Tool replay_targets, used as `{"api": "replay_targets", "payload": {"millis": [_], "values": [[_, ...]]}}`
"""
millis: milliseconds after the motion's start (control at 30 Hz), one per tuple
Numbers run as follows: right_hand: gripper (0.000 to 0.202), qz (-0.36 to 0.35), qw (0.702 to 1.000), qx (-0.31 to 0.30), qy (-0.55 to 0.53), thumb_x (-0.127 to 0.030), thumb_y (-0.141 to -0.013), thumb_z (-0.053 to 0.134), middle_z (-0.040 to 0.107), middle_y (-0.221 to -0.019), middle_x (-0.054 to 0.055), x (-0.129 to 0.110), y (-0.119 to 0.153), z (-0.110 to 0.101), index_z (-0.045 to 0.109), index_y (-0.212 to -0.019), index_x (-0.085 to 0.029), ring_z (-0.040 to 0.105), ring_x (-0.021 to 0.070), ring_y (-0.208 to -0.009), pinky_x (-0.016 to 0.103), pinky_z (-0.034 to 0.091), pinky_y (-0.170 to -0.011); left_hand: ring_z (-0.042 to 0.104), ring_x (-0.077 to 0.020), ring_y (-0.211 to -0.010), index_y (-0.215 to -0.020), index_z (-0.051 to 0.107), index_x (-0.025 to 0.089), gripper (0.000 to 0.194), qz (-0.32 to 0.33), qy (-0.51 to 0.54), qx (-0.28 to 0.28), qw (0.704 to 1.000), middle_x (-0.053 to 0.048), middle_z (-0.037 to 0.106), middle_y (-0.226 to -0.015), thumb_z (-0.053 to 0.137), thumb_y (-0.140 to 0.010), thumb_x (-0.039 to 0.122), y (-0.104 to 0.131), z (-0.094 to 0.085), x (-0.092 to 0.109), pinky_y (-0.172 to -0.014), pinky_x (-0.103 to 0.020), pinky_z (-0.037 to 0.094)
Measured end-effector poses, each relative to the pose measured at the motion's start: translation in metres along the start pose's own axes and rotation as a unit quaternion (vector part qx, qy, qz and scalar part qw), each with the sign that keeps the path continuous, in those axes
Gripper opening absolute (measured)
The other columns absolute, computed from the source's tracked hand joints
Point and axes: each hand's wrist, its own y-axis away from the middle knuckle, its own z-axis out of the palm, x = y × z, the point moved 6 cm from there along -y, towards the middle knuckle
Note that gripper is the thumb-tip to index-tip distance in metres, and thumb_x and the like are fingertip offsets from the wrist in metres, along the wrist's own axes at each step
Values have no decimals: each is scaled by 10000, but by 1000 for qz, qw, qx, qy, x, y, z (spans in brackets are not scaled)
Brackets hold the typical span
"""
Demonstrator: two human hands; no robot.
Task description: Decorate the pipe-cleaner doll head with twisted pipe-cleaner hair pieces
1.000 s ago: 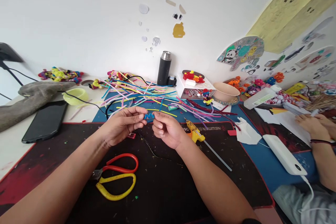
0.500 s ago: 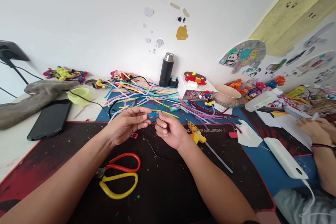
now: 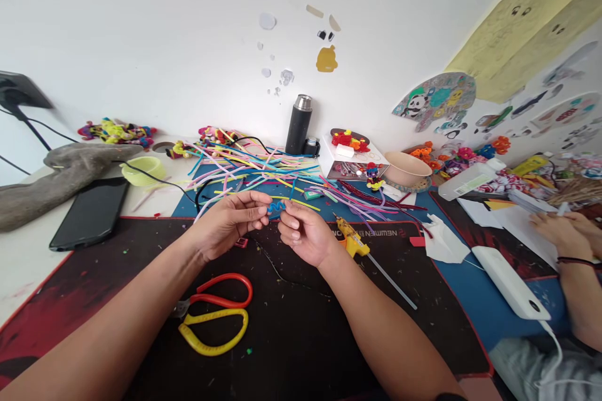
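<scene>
A blue pipe cleaner, bent into a small zigzag or coil, spans the gap between my two hands above the dark mat. The thumb and fingers of my left hand pinch one end. My right hand pinches the other end, its lower fingers curled in, and a straight blue length sticks up past its fingertips. Below my left hand lie scissors with one red and one yellow handle, their blades partly hidden by my forearm. A yellow glue gun with a glue stick rests beside my right wrist.
Many coloured pipe cleaners lie heaped behind my hands. Farther back stand a black thermos, a white box and a beige bowl. A phone lies left. At right are a power bank and another person's hands.
Hardly anything differs. Both hands keep their pinch, and the blue zigzag between them has shifted very slightly to the right.
</scene>
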Motion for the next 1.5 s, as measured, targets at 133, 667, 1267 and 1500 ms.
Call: {"api": "replay_targets", "payload": {"millis": [133,667,1267,1500], "values": [[394,-2,1000,2,2,-328,-863,838,389,-582,-99,-1,0,0,468,-779,-225,285,83,-478,212,219,-458,749,-125,-671,-933,863,126,390,-5,-11,-7,1000,-44,778,-800,1071,-609,191,1,2,-1,-615,-158,619],[337,3,1000,9,-26,-258,-865,831,445,-563,-93,2,0,-2,512,-770,-208,328,71,-461,208,232,-449,725,-108,-665,-966,856,146,410,-9,-16,-31,999,-30,767,-788,1071,-624,217,0,7,-3,-598,-147,586],[416,-22,999,10,-27,-334,-839,903,451,-556,-109,0,-1,0,510,-777,-210,337,58,-443,198,233,-440,706,-163,-807,-1042,824,201,455,39,-124,-2,992,-35,766,-913,1028,-678,384,-1,3,1,-702,-252,571],[392,-24,999,26,-19,-339,-832,909,443,-559,-114,0,0,-1,538,-826,-213,330,58,-445,195,226,-440,676,-234,-957,-1128,768,239,356,229,-394,45,889,-54,768,-1132,864,-830,410,8,12,18,-905,-396,539]]}}
